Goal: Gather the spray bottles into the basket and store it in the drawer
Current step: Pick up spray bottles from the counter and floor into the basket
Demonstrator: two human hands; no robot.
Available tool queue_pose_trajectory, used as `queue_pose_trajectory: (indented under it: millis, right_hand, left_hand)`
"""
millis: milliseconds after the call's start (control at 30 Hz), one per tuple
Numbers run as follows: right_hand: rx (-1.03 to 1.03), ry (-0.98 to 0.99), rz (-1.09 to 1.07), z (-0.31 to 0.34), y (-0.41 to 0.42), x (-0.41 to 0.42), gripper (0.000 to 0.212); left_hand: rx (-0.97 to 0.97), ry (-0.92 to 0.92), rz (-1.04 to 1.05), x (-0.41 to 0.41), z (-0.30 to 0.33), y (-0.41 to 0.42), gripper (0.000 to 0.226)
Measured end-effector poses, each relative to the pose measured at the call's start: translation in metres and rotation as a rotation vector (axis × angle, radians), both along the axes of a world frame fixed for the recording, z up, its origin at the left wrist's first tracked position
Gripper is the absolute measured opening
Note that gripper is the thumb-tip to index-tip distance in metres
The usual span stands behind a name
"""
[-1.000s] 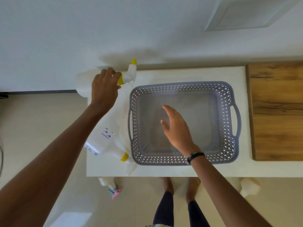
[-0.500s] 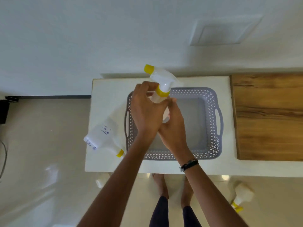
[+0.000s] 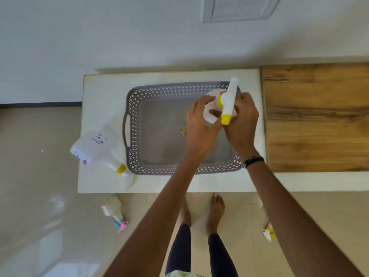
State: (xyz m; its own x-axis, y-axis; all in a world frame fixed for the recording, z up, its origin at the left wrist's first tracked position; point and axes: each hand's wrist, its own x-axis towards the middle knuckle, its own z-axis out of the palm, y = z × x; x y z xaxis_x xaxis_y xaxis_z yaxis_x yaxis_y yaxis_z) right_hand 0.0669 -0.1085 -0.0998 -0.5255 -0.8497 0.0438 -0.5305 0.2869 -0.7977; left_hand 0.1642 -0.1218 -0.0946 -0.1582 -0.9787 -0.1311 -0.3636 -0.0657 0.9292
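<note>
- Head view: left hand [image 3: 201, 126] and right hand [image 3: 242, 121] both grip one bottle [image 3: 227, 102], upright over the right end of the basket [image 3: 179, 168].
- Advice: lower it to the floor of the basket, then let go.
- A second bottle [image 3: 97, 148] lies left of the basket; two more lie on the floor.

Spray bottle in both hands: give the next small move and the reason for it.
Probably lower the spray bottle into the right end of the grey basket and let go. The left hand and right hand hold it above the basket's bare floor, so only the set-down is left. A second bottle lies on the white counter beside the basket.
</note>
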Motion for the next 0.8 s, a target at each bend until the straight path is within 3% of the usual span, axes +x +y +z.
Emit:
queue_pose_trajectory:
  millis: [67, 167, 533, 800]
  right_hand:
    - [0.000, 0.006, 0.021, -0.006, -0.008, -0.018, 0.044]
    - [0.022, 0.029, 0.102, -0.014, -0.018, -0.033, 0.053]
    - [-0.007, 0.158, 0.149, -0.024, -0.027, -0.033, 0.046]
    - [0.052, 0.134, 0.122, -0.029, -0.023, -0.030, 0.049]
  left_hand:
    - [0.076, -0.043, -0.082, 0.001, -0.014, -0.002, 0.049]
    - [0.179, -0.148, -0.170, 0.000, -0.029, -0.004, 0.054]
    - [0.136, -0.354, -0.231, -0.009, -0.042, -0.018, 0.063]
    - [0.137, -0.423, -0.295, 0.003, -0.042, -0.023, 0.063]
